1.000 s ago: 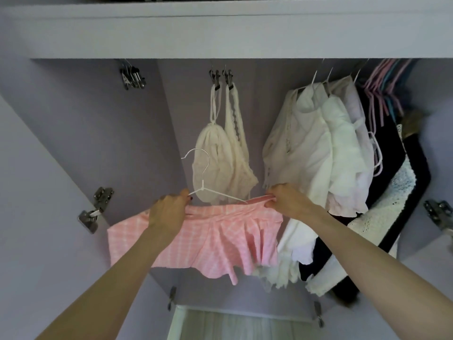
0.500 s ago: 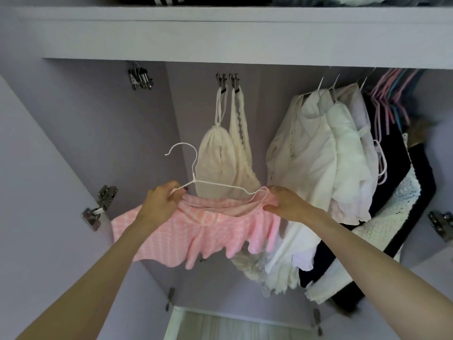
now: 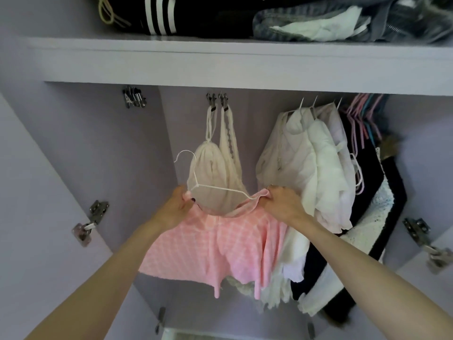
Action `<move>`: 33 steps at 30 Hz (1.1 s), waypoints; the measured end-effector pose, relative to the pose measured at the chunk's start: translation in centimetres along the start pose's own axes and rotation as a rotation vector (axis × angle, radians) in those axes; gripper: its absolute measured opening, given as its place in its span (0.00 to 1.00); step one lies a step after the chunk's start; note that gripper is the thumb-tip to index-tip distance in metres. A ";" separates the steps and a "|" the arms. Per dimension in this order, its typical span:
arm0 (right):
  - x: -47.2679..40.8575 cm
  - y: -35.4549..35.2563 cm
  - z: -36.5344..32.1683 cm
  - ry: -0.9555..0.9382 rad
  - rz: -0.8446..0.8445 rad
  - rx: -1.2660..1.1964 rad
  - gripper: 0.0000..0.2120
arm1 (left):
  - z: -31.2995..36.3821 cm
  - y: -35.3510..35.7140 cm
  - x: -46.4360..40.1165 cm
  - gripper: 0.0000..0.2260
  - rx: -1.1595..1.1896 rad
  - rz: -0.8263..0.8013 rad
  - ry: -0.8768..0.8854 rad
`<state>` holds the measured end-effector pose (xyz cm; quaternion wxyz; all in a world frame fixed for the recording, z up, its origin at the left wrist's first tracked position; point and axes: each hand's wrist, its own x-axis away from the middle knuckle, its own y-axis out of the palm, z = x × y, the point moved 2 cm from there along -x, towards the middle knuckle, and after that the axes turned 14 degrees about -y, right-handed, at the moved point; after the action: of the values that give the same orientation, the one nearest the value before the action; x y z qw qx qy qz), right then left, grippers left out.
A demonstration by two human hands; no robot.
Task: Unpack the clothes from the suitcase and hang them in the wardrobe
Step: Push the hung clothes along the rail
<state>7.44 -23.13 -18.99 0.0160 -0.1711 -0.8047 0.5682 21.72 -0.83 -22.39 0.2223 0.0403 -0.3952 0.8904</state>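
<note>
Now | left hand (image 3: 176, 204), right hand (image 3: 279, 202) pinch pink skirt (image 3: 215, 251) waistband ends on hanger (image 3: 196, 177) | open wardrobe (image 3: 98, 148) space leftward

Two bare forearms enter the view from the lower corners; no sleeve, cuff or glove covers either one as far as the frame edge. The left hand (image 3: 175, 207) carries dark polish on at least one visible fingernail (the colour reads as near-black, though the nail is small in view). The right hand (image 3: 282, 204) wears no watch or bracelet at the wrist; a thin ring-like loop shows near its fingertips, but what it belongs to cannot be determined.
</note>
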 end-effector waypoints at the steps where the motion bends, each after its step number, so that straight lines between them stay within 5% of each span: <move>1: 0.1 -0.3 0.2 0.044 -0.025 -0.030 0.13 | 0.1 0.2 0.0 0.22 -0.013 -0.016 0.003; 10: 2.0 -3.4 3.3 0.429 -0.155 -0.443 0.08 | 3.8 0.8 1.2 0.17 -0.036 0.182 0.177; 12: 2.6 -4.0 3.5 0.447 -0.084 -0.541 0.05 | 5.8 0.5 2.3 0.16 -0.059 0.287 0.303; 16: 3.1 -5.2 3.4 0.470 0.075 -0.577 0.13 | 9.1 -0.9 3.5 0.17 -0.135 0.520 0.560; 23: 1.7 -9.0 2.0 0.314 0.365 -0.501 0.14 | 15.3 -2.9 6.3 0.24 -0.099 0.839 0.813; 26: 0.7 -10.0 1.8 0.259 0.538 -0.500 0.16 | 16.8 -3.9 5.6 0.29 -0.213 0.887 0.796; 33: 0.3 -7.8 1.7 0.240 0.653 -0.445 0.16 | 16.8 -4.5 3.6 0.37 -0.452 0.981 0.729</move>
<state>4.78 -26.95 -12.48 -0.1089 -0.4818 -0.8038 0.3315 18.64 -9.03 -6.92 -0.0871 -0.4973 -0.4445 0.7399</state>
